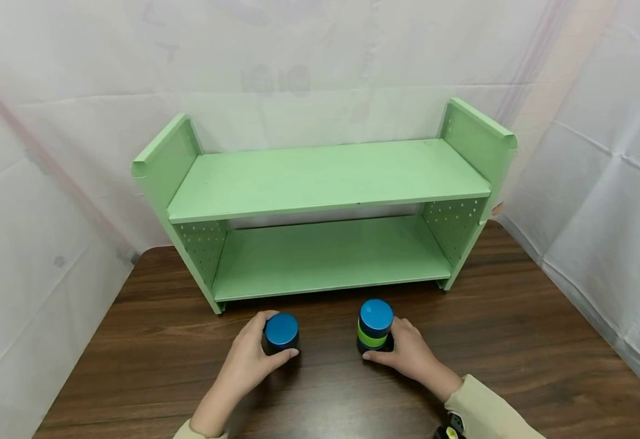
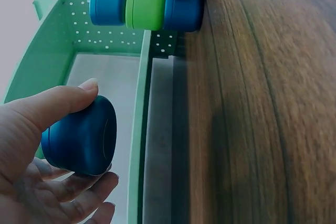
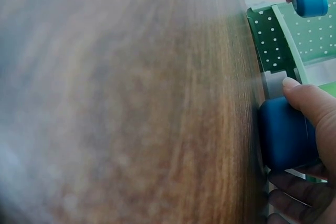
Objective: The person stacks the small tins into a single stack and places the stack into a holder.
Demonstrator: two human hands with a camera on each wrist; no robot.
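Note:
A small blue round canister is held in my left hand, thumb on one side and fingers on the other. In the left wrist view it hangs above the tabletop, apart from it. To the right stands an upright stack: a blue canister on top, a green canister in the middle and a second blue canister at the bottom. My right hand grips the bottom canister, which rests on the table; its far fingers are partly hidden behind the stack.
A light green two-tier shelf with perforated side panels stands behind both hands, close to the stack. It sits on a dark wood table. White sheeting hangs behind and along both sides. A dark watch-like band shows by the right sleeve.

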